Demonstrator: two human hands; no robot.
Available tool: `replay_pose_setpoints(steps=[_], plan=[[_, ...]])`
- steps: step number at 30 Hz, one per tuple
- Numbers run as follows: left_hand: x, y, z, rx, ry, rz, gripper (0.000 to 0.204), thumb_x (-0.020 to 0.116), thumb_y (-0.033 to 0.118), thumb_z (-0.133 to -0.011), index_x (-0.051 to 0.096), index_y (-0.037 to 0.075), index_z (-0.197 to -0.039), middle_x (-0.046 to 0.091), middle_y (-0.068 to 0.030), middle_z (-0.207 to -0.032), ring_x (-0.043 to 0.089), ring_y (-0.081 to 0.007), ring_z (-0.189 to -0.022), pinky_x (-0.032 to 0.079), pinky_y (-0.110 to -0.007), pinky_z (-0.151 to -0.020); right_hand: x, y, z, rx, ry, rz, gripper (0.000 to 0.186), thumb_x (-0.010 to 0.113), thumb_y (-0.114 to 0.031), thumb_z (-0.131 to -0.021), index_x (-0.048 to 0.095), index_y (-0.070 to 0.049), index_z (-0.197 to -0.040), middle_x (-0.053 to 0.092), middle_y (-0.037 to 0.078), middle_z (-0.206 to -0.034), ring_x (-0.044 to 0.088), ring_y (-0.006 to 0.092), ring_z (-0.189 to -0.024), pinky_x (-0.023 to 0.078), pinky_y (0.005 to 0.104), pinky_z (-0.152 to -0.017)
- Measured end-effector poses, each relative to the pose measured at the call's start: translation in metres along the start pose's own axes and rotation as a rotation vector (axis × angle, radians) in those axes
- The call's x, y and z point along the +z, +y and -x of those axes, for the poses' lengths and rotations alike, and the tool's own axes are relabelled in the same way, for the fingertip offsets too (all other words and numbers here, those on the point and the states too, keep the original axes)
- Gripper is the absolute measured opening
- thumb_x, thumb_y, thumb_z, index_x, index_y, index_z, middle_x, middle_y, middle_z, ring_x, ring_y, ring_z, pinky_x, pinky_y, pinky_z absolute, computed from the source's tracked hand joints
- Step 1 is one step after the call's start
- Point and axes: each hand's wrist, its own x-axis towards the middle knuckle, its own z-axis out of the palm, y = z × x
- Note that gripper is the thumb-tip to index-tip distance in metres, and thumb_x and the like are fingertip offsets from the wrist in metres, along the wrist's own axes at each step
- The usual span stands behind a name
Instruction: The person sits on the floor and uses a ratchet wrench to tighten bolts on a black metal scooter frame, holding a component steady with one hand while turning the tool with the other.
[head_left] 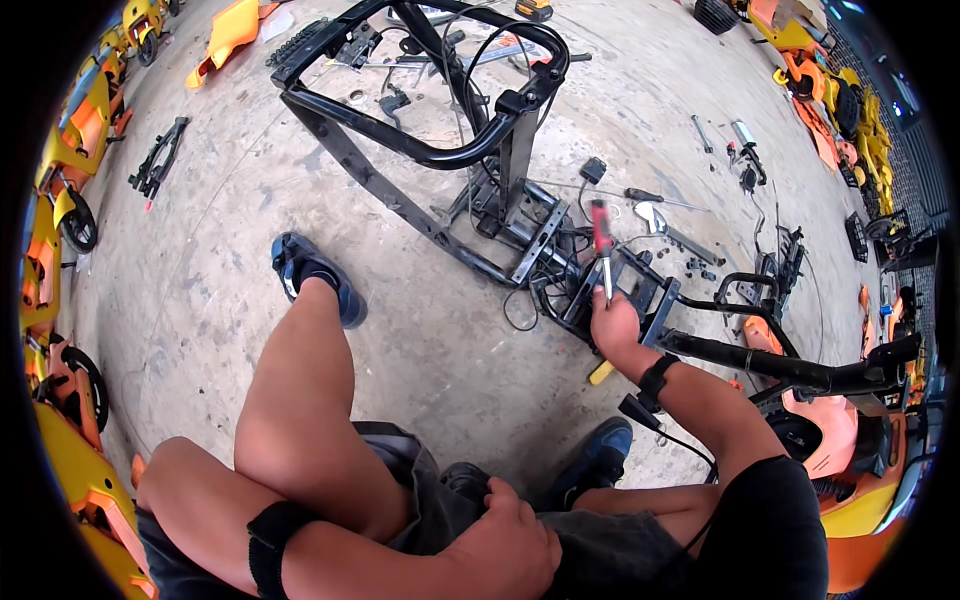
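My right hand (615, 325) is closed round the metal shaft of a screwdriver (601, 230), whose red handle points away from me and looks blurred. Hand and screwdriver are over the low part of a black metal vehicle frame (375, 190), among brackets and cables; whether the fingers also touch the frame, I cannot tell. Across my lap lies my left hand (515, 545), loosely bent on the dark shorts, with nothing visible in it and some fingertips hidden. A yellow-handled tool (601, 373) lies on the floor below my right hand.
Another screwdriver (665, 198), a black connector box (593, 169) and several bolts lie beyond the frame. A black bracket (158, 160) rests at the left. Yellow and orange vehicles line the left edge; an orange body panel (822, 432) is at the right.
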Motion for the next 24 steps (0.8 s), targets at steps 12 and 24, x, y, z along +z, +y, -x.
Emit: replay_pose_setpoints(steps=[12, 24], plan=[[-0.003, 0.0, -0.003, 0.015, -0.03, -0.022, 0.03, 0.05, 0.022, -0.09, 0.065, 0.002, -0.106, 0.069, -0.0129, -0.095, 0.064, -0.0272, -0.092, 0.044, -0.044, -0.086, -0.014, 0.015, -0.009, -0.862, -0.237, 0.237, 0.029, 0.059, -0.034, -0.088, 0.063, -0.006, -0.082, 0.064, 0.015, -0.072, 0.064, 0.0362, -0.077, 0.051, 0.0478, -0.068], [0.001, -0.001, -0.003, -0.01, 0.008, 0.014, 0.031, 0.05, 0.022, -0.089, 0.064, 0.001, -0.107, 0.069, -0.0139, -0.097, 0.064, -0.0279, -0.092, 0.045, -0.044, -0.085, 0.005, 0.005, -0.006, -0.068, -0.012, -0.037, 0.041, 0.051, -0.041, -0.095, 0.062, -0.002, -0.089, 0.067, 0.024, -0.089, 0.064, 0.0445, -0.086, 0.049, 0.0518, -0.077]])
